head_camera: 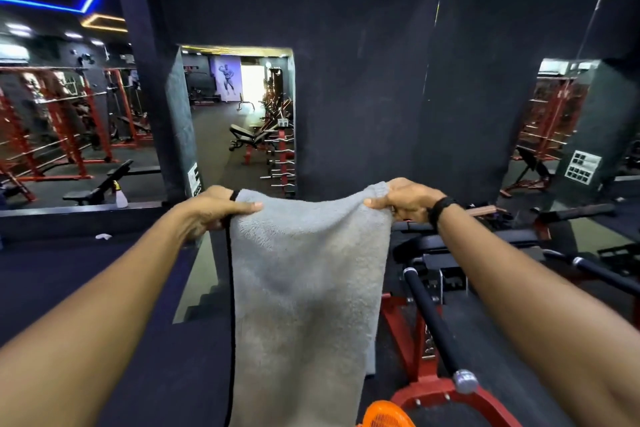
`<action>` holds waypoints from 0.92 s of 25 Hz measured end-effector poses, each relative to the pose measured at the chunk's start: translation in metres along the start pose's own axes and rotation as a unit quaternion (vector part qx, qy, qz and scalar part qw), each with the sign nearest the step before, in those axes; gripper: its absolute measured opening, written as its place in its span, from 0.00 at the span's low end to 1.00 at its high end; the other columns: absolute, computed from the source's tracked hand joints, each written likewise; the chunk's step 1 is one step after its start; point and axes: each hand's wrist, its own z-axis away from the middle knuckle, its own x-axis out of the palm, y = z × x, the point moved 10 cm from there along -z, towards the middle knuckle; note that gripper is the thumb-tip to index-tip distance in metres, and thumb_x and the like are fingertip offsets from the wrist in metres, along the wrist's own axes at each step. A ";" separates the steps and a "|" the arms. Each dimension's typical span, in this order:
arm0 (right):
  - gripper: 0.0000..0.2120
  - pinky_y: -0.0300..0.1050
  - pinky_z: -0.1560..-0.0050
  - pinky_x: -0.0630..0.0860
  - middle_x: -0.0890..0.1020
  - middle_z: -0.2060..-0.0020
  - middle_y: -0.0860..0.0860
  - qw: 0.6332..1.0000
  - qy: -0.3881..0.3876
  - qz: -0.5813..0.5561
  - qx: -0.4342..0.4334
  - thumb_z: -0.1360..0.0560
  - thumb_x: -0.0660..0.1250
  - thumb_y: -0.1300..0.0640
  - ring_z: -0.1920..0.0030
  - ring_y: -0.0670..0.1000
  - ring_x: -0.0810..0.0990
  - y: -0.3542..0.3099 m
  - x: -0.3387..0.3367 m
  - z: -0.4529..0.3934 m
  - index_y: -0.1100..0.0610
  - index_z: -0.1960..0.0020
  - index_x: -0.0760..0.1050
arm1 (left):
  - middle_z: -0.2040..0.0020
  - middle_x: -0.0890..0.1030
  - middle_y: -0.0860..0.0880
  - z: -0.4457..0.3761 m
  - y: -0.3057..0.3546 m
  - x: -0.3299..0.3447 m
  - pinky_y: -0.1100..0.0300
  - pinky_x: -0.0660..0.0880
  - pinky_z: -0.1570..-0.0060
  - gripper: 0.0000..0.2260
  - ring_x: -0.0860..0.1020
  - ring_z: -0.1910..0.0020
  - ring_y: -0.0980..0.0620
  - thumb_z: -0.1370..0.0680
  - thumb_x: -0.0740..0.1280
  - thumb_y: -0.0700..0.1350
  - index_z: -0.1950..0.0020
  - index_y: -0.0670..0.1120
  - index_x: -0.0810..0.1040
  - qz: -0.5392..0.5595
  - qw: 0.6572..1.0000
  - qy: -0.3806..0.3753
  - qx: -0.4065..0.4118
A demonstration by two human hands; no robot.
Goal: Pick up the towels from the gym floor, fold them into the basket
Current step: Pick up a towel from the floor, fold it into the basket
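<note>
A grey fluffy towel (304, 288) with a black trim along its left edge hangs lengthwise in front of me, held up at its two top corners. My left hand (216, 210) pinches the top left corner, thumb on the front of the cloth. My right hand (407, 201), with a black band on its wrist, pinches the top right corner. The towel's lower end runs out of view at the bottom. Part of an orange slotted basket (388, 416) shows at the bottom edge, just right of the towel.
A red-framed gym machine (433, 388) with black padded bars stands close on the right, below my right arm. A dark wall with mirrors (242, 121) faces me, showing racks and benches. A white spray bottle (121, 198) stands on the ledge at left. Dark floor lies at lower left.
</note>
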 end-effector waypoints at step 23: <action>0.08 0.40 0.62 0.78 0.79 0.62 0.50 0.956 0.098 -0.252 -0.111 0.28 0.70 0.66 0.60 0.48 0.79 -0.052 -0.016 -0.017 0.56 0.60 0.74 | 0.59 0.82 0.49 -0.014 0.026 -0.054 0.63 0.79 0.66 0.06 0.81 0.60 0.53 0.27 0.71 0.39 0.56 0.48 0.75 0.372 0.917 0.136 0.047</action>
